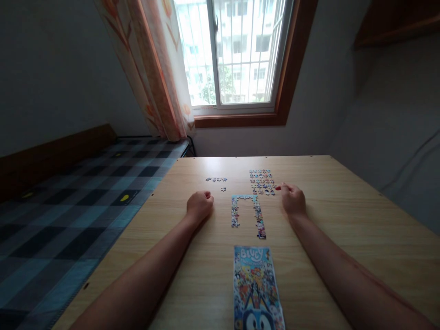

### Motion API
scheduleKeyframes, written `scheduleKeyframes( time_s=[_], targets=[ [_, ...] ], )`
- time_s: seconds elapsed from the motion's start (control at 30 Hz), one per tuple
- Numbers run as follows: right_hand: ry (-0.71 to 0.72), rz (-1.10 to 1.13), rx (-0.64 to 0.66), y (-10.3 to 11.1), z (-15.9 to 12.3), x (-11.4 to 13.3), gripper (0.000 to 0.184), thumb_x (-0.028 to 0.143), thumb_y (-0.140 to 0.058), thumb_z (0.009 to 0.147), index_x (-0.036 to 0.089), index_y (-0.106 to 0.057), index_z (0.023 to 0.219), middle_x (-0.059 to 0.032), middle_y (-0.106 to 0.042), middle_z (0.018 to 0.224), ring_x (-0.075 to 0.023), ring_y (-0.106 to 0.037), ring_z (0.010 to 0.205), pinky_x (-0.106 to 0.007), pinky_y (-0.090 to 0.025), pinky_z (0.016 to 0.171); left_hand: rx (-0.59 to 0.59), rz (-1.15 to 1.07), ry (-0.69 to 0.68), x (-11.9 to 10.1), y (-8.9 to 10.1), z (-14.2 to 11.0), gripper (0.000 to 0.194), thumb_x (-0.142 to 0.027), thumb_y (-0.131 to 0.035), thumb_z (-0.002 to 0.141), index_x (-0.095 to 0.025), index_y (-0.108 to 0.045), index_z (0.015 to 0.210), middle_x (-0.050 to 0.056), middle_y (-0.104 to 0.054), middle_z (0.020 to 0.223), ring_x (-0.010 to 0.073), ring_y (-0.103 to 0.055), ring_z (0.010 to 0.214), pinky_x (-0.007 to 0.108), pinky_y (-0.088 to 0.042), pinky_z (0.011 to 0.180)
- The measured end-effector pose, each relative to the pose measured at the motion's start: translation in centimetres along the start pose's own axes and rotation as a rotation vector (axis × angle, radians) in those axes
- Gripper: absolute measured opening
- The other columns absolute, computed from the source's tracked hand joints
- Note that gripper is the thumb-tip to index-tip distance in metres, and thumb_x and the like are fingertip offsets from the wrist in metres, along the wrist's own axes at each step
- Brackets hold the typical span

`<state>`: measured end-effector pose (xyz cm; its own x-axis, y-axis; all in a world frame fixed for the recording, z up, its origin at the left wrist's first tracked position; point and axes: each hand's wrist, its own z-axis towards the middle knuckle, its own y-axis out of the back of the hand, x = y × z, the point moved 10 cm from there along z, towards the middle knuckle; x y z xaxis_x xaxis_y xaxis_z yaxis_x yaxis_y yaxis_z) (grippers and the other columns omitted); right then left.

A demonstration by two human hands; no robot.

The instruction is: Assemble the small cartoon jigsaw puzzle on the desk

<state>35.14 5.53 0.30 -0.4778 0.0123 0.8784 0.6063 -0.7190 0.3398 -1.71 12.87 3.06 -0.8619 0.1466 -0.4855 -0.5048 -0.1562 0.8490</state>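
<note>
Grid of pieces (261,176) is lying in the head view just left of the right hand (294,199), and that short sideways gap is what we are marking. One digit is poking out leftward at the grid's near right side, the other fingers are curling in. We are seeing no piece in them and cannot tell whether the tip is touching the outermost one. Grid rows are running crosswise, stacked away from us, so the right hand is sitting side-on to them and is clearly the nearer of the two.

Left hand (200,206) is resting as a closed fist, thumb side up, no piece showing; what the palm is hiding we cannot tell. We are placing the lone piece (223,189) near it, beyond and to the right, with the short row (220,179) lying farther off, also crosswise.

Frame (245,197) is lying between both hands, on the near side of the grid. Its long axis is running away from us: joined far edge, two side strips, open end facing us, right strip reaching closer than the left. We are noting the Bluey picture (256,284) flat between the forearms, nearest us on the table (206,275), its long side lining up roughly with the frame's.
</note>
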Motion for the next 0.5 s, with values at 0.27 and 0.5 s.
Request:
scheduleKeyframes(
  time_s=[0.27,0.5],
  targets=[
    [0.035,-0.036,-0.002,-0.3,0.0,0.1,0.040,0.047,-0.047,0.084,0.022,-0.074,0.068,-0.0121,-0.076,0.089,-0.0311,-0.064,0.090,-0.040,-0.046,0.085,-0.008,0.148,-0.032,-0.9,-0.1,0.5,0.038,-0.041,-0.047,0.093,-0.022,-0.053,0.061,0.006,-0.061,0.066,0.0212,-0.055,0.066,0.033,-0.032,0.061],
    [0.045,0.036,-0.048,0.4,0.0,0.2,0.041,0.048,-0.047,0.085,0.022,-0.074,0.068,-0.0115,-0.076,0.087,-0.0304,-0.065,0.089,-0.038,-0.047,0.082,-0.098,0.274,-0.296,-5.4,0.5,5.0,0.024,-0.038,-0.055,0.092,-0.021,-0.073,0.092,0.012,-0.068,0.107,0.0297,-0.057,0.104,0.039,-0.043,0.087]
  ],
)
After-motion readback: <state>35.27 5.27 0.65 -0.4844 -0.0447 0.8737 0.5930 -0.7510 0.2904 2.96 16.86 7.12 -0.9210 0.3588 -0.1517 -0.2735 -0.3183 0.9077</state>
